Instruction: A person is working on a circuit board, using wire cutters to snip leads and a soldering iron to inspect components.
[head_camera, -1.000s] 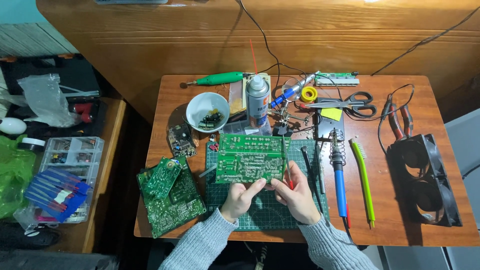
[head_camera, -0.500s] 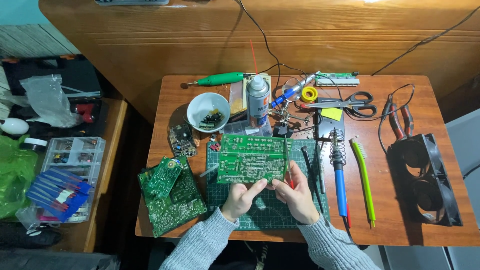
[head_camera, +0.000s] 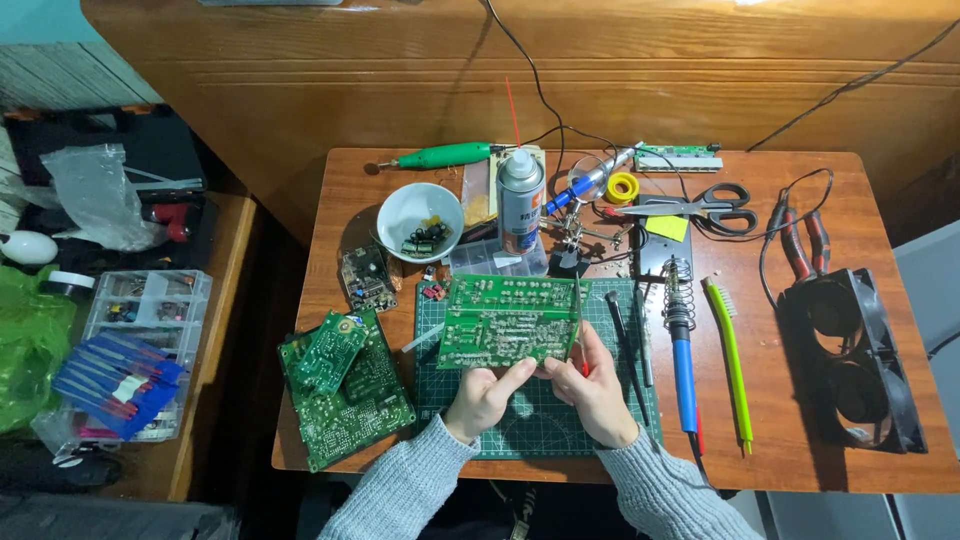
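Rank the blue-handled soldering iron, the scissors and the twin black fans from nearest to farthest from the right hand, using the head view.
From the right hand:
1. Blue-handled soldering iron, just to its right, beside the cutting mat.
2. Scissors, at the table's back, right of centre.
3. Twin black fans, on the table's far right edge.

Over the green cutting mat (head_camera: 520, 420), the green circuit board (head_camera: 510, 320) has barely shifted; the left hand (head_camera: 482, 398) has extended its forefinger along the board's lower edge toward the right hand (head_camera: 592, 392).
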